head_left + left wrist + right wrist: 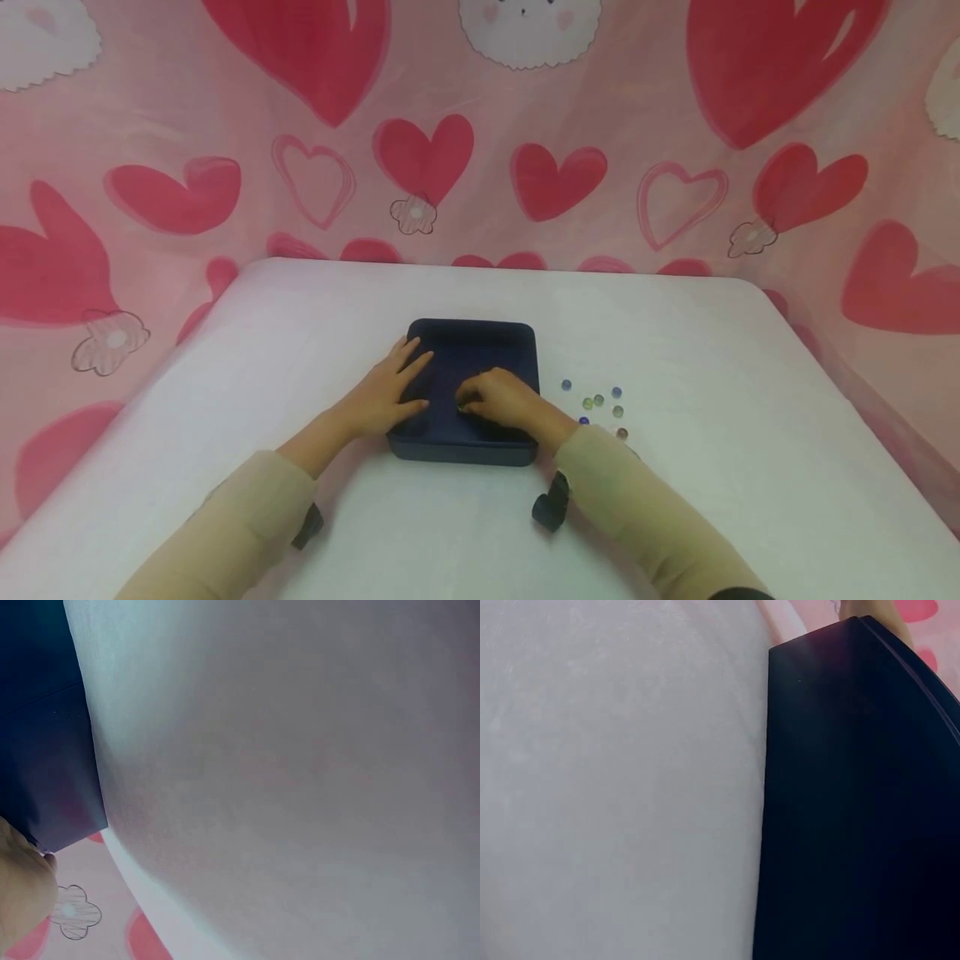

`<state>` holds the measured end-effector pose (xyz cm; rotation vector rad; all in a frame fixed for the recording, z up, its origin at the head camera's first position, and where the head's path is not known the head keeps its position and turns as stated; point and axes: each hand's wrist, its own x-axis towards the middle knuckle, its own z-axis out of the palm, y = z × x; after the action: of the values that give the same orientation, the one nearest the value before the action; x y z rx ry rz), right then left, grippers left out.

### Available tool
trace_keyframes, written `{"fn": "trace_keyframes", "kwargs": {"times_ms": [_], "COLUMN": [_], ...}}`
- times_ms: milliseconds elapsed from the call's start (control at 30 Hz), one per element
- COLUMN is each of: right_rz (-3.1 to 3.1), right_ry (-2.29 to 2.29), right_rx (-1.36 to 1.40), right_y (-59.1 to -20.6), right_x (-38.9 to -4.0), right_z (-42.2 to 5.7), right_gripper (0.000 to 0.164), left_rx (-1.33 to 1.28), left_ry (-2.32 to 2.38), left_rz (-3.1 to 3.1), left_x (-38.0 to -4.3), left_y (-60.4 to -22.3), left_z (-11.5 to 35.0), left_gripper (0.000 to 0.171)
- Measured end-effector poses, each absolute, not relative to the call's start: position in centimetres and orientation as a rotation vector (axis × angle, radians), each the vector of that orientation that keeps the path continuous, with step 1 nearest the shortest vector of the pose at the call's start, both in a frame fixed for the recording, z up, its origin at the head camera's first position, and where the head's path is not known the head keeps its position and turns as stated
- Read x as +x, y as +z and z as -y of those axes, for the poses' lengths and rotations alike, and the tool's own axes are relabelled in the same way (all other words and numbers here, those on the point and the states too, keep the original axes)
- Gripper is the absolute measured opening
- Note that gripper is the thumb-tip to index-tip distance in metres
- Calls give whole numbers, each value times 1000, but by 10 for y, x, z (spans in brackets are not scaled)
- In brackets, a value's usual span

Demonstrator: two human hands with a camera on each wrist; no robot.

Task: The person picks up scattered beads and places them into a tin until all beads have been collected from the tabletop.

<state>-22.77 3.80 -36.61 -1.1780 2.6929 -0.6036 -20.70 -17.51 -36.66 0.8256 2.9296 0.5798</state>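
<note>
A dark blue rectangular box (463, 452) stands on the white table. My left hand (378, 398) rests at the box's left rim, fingers spread over the edge; part of it also shows at the lower left of the left wrist view. Inside the box, low over its floor, my right hand (501, 398) pinches a small greenish glass marble (461, 408) between thumb and fingers. Most of that marble is hidden by the fingertips. In the right wrist view only the box's dark side wall (840, 795) shows, and the right hand is out of sight there.
Right of the box lie several loose glass marbles (598, 400), some greenish, some blue, one brownish (622, 433) near the right sleeve. Behind the white table (675, 333) hangs a pink cloth (480, 83) with red hearts. A dark wrist camera (551, 504) hangs under the right forearm.
</note>
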Motion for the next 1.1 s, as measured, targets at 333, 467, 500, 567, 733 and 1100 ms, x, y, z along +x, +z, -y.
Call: {"fn": "trace_keyframes", "kwargs": {"times_ms": [333, 467, 500, 567, 733, 1100], "right_rz": [-2695, -2704, -2707, -2710, -2736, -2781], "right_ry": [-480, -481, -482, -489, -576, -935], "right_rx": [-1221, -1224, -1227, -1234, -1204, -1073], "right_y": [-368, -368, -368, -368, -368, -360], "right_x": [-228, -227, -227, -226, -226, -224], "right_z": [-37, -37, -37, -38, -39, -47], "right_gripper": [10, 11, 11, 10, 12, 18], "left_rx": [820, 829, 833, 831, 826, 779], "left_ry": [556, 559, 561, 569, 578, 582], "left_rz": [-2930, -2935, -2937, -2937, -2931, -2915], "left_x": [-208, -208, -208, -207, -208, -207], "left_y": [-368, -368, -368, -368, -368, -367], "left_z": [176, 175, 175, 175, 174, 176], "left_gripper": [68, 68, 68, 68, 68, 67]}}
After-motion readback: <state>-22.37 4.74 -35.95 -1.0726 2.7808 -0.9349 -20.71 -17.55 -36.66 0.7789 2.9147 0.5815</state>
